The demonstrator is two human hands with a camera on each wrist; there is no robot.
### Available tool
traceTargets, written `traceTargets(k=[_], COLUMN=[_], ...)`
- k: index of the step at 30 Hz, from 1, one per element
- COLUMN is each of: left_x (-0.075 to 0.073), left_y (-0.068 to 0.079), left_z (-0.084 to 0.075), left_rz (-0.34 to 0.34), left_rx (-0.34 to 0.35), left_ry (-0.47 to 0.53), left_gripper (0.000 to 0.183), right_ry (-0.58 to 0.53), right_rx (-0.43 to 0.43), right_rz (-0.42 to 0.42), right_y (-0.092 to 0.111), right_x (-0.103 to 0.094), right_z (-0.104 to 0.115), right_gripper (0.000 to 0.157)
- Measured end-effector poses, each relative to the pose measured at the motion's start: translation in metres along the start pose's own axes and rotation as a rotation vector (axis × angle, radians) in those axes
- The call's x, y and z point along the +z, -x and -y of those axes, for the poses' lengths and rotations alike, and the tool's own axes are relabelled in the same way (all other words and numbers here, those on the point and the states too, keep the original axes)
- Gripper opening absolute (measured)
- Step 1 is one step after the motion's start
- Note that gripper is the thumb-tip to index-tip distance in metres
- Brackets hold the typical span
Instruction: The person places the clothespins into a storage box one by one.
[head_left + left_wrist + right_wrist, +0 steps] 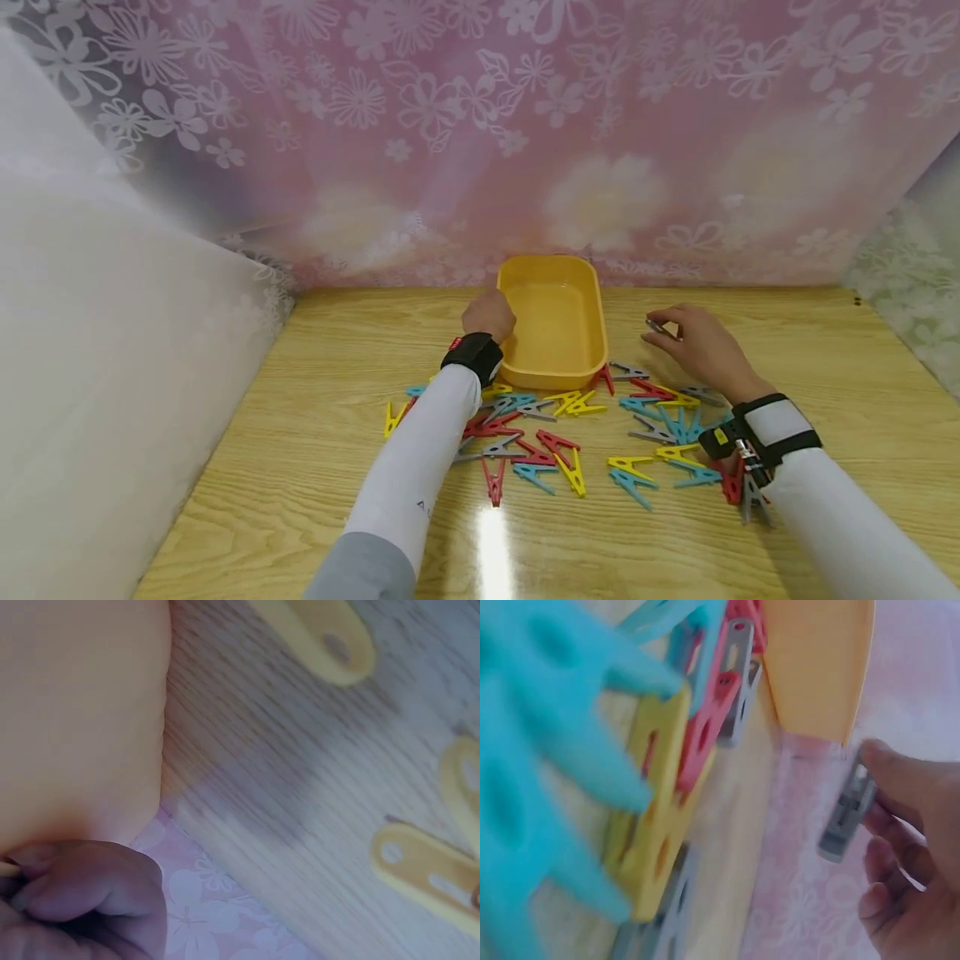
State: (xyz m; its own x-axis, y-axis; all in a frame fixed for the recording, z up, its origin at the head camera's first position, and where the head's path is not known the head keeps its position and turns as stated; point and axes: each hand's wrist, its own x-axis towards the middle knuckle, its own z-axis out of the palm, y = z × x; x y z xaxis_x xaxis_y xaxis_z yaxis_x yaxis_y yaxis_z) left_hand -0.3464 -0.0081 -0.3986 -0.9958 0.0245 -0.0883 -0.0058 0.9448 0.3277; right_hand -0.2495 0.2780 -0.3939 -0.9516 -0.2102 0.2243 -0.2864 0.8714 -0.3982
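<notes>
A yellow plastic basin (551, 371) stands at the back of the table. At its left side my left hand (489, 314) pinches the rim with curled fingers; in the left wrist view the hand (90, 900) shows at the basin's wall (79, 720). To the right of the basin, my right hand (697, 342) holds a grey clothespin (847, 810) between thumb and fingers, raised above the table. In the right wrist view this hand (915, 825) is seen from the side, with the clothespin pointing down.
Many clothespins lie scattered in front of the basin, among them a red one (493, 483), a yellow one (572, 473) and a blue one (632, 486). The wooden table (300, 467) meets a flowered pink cloth (450, 167) at the back.
</notes>
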Motion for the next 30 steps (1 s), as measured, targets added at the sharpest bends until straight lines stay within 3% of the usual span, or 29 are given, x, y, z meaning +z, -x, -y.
traceTargets(k=[5,10,20,30], left_x=[0.001,-0.001,0.004,0.002], left_y=[-0.001,0.0,-0.005,0.0], left_z=[0.0,0.0,0.0,0.0], left_rz=[-0.006,0.007,-0.014,-0.025], left_rx=[-0.013,-0.017,-0.021,-0.016], left_ry=[-0.014,-0.024,-0.029,-0.038], left_gripper=[0.021,0.021,0.02,0.019], right_ry=[-0.032,-0.105,-0.14,-0.111], right_rx=[-0.028,-0.07,-0.205,-0.183], right_rz=[-0.141,-0.191,-0.15,-0.049], right_y=[-0.011,-0.027,-0.056,-0.062], right_x=[0.006,0.013,0.033,0.036], right_z=[0.014,0.038,0.066,0.068], right_gripper=[0.037,0.036,0.031,0.042])
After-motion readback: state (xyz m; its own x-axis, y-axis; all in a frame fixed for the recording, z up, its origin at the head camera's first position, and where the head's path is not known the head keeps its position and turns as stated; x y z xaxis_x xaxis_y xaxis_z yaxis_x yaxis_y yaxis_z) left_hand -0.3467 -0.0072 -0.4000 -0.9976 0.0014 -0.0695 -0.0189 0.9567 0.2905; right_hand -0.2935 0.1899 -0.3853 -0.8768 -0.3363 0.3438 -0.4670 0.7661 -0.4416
